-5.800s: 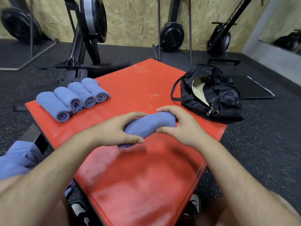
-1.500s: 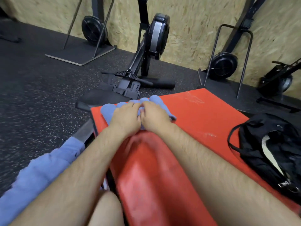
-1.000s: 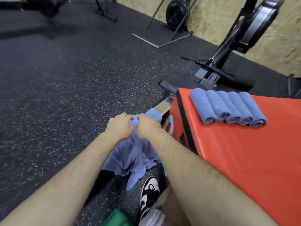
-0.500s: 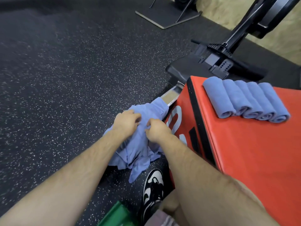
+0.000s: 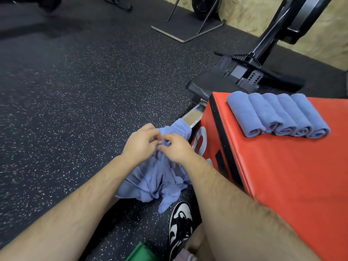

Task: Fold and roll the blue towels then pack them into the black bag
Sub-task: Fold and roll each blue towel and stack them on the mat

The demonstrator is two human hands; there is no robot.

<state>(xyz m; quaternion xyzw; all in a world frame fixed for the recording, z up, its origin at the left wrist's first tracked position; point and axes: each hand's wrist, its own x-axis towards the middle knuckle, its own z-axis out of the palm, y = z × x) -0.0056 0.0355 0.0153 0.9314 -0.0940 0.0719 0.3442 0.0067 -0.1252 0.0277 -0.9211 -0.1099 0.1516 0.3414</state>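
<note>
Five rolled blue towels (image 5: 278, 114) lie side by side, touching, spiral ends showing, near a corner of the red worktop (image 5: 291, 176), and a crumpled heap of blue towels (image 5: 156, 178) sits low beside it.

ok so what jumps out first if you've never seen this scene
The big red box on the right grabs the eye, with five rolled blue towels lined up side by side near its far left corner. Just left of the box and lower down, the left hand and right hand pinch at a crumpled heap of blue towels.
</note>
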